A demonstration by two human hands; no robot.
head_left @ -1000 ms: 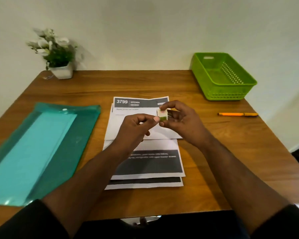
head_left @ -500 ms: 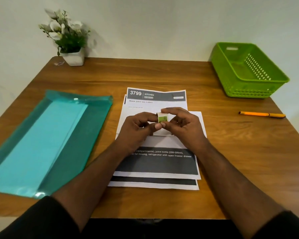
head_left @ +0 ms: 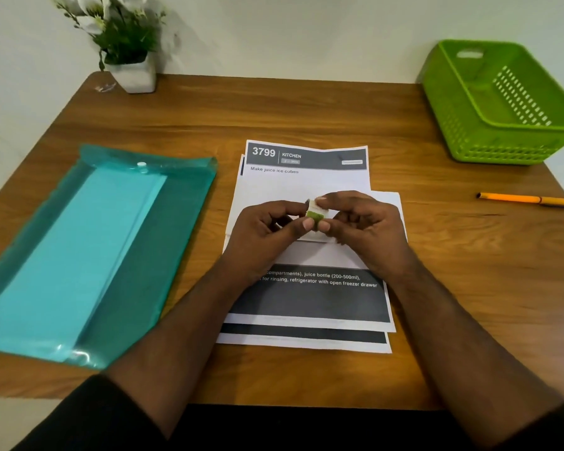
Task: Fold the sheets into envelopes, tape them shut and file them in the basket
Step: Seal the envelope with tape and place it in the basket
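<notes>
left hand (head_left: 267,227) and right hand (head_left: 362,227) pinch a small tape roll (head_left: 315,211) over printed sheets (head_left: 306,297) mid-worktop (head_left: 306,109) | teal folder (head_left: 88,252) left | green basket (head_left: 498,102) far right | orange pen (head_left: 525,200) right | potted plant (head_left: 124,43) far left
</notes>
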